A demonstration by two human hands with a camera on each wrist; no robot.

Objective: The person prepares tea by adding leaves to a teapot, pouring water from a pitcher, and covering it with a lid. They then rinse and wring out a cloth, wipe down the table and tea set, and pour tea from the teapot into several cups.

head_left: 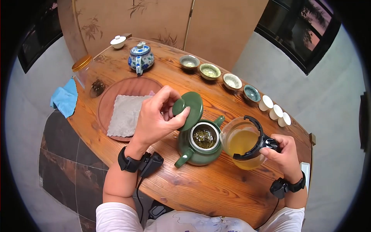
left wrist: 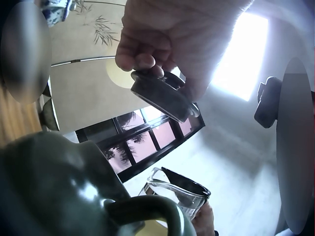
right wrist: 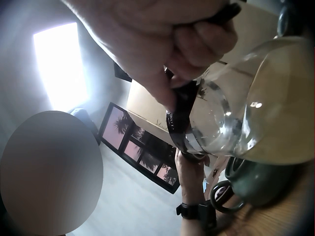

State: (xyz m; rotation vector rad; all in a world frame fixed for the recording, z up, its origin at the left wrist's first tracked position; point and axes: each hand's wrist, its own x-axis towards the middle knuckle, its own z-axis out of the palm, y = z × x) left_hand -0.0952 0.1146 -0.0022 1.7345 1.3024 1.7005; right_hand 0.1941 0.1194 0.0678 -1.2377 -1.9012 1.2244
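Note:
In the head view my left hand (head_left: 154, 114) pinches the knob of a green teapot lid (head_left: 194, 110), tilted up on edge above the pot's mouth. Below it stands the green teapot (head_left: 201, 157), uncovered, with wet tea leaves (head_left: 205, 138) in its metal-rimmed strainer. My right hand (head_left: 285, 154) grips the black handle of a glass pitcher (head_left: 244, 145) partly filled with pale yellow tea. The pitcher is just right of the teapot and overlaps its edge in this view. From the left wrist, the lid (left wrist: 158, 98) is clear of the teapot (left wrist: 59, 182).
A round brown tray (head_left: 106, 104) with a grey cloth (head_left: 123, 116) lies left. Behind are a blue-and-white teapot (head_left: 140, 60), a glass jar (head_left: 82, 73) and a white lidded bowl (head_left: 118, 42). Several tea bowls (head_left: 210, 72) and white cups (head_left: 276, 112) line the far edge.

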